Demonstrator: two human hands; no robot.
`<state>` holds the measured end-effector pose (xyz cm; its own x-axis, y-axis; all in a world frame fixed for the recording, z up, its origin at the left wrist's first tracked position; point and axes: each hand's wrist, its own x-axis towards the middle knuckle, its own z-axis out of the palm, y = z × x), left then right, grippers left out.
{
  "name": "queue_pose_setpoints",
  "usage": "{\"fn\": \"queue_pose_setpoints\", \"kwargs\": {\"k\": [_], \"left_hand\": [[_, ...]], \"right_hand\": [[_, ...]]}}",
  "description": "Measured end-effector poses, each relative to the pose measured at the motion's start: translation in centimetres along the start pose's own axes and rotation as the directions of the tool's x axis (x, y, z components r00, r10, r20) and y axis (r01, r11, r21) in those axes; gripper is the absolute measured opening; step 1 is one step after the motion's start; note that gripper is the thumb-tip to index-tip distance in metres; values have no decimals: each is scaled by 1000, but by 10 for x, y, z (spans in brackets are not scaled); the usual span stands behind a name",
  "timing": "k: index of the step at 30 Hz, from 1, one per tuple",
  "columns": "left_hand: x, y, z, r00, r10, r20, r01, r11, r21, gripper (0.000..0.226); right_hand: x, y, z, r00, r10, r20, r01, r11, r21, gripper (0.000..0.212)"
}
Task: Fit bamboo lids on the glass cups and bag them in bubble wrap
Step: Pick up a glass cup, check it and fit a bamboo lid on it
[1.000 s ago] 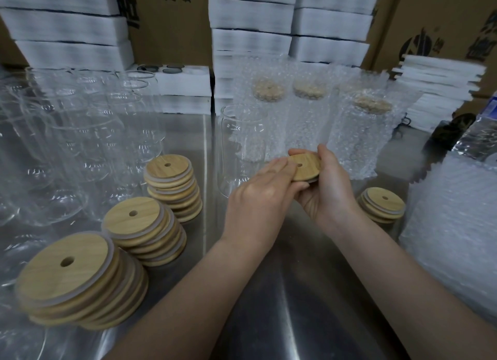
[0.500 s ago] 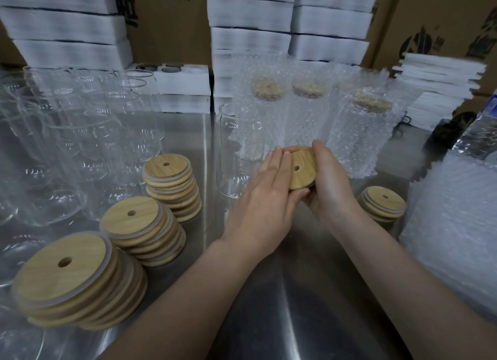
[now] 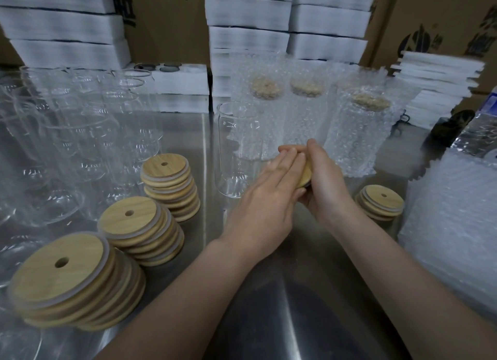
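Observation:
My right hand (image 3: pixel 326 187) grips a round bamboo lid (image 3: pixel 306 174), tilted nearly on edge at mid-table. The straight fingers of my left hand (image 3: pixel 271 195) lie flat against the lid's face and cover most of it. An empty glass cup (image 3: pixel 236 150) stands upright just left of my hands. Behind it stand three lidded cups in bubble wrap bags (image 3: pixel 357 134). Three stacks of bamboo lids (image 3: pixel 139 225) sit at the left, and a short stack (image 3: pixel 380 202) lies right of my right hand.
Many bare glass cups (image 3: pixel 67 134) crowd the left of the steel table (image 3: pixel 295 306). A pile of bubble wrap bags (image 3: pixel 451 225) lies at the right edge. White foam trays (image 3: pixel 290 23) and cardboard boxes (image 3: pixel 443 15) line the back.
The lid has tipped from lying flat to nearly on edge between my hands. My left palm has slid across its face and now hides the hole.

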<state>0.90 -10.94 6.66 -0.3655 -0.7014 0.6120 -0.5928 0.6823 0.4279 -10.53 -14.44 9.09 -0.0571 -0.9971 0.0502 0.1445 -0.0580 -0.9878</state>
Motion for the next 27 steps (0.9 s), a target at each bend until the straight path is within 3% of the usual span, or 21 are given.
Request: {"fn": "queue_pose_setpoints", "kwargs": {"k": [10,18,27], "left_hand": [[-2,0,2,985,103,-141,-102,995,19,44],[-1,-3,8,894,213,-395,-213,976,44,25],[-2,-4,7,866,86,-492,-75,996,42,21]], "right_hand": [[2,1,-2,999,50,3,-50,999,-18,52],[-2,-2,-2,992,121,49,-125,987,98,55],[-5,-6,-1,993,105,60,-115,973,202,52]]}}
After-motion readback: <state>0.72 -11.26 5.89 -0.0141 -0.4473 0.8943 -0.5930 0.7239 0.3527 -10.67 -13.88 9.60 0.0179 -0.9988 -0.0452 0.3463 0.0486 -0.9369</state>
